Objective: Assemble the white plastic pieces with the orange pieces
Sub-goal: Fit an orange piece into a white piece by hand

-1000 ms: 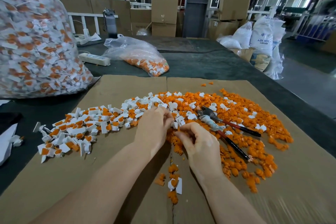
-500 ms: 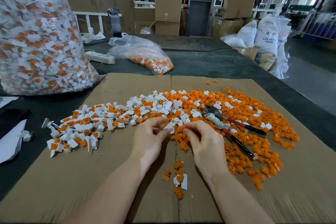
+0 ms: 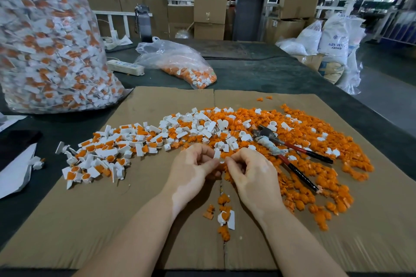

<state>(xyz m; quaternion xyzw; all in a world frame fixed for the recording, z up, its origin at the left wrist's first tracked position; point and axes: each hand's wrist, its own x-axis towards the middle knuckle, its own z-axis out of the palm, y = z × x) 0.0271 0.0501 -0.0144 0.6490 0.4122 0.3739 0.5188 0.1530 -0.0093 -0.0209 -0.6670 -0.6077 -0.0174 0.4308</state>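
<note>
White plastic piece [image 3: 217, 154] sits pinched between the two hands, above the cardboard sheet [image 3: 139, 220] at the near edge of the scattered parts. The left hand [image 3: 191, 167] curls its thumb and fingers round the piece's left side; the right hand [image 3: 252, 172] has its fingertips closed on the lower right end, where the piece seems to have a small ring. Whether an orange part is also held there cannot be made out.

Just behind the hands lies the loose orange pile [image 3: 315, 164], spread to the right, with red-handled pliers [image 3: 290, 153] lying across it close to the right hand. To the left, a drift of assembled white-and-orange pieces [image 3: 101, 155] trails across the cardboard. A few stray parts [image 3: 225, 216] lie between the forearms.

At the far left stands a large clear bag [image 3: 51, 51] full of white-and-orange pieces. A smaller clear bag [image 3: 180, 63] further back holds orange and white parts, beside a white power strip [image 3: 126, 67].
</note>
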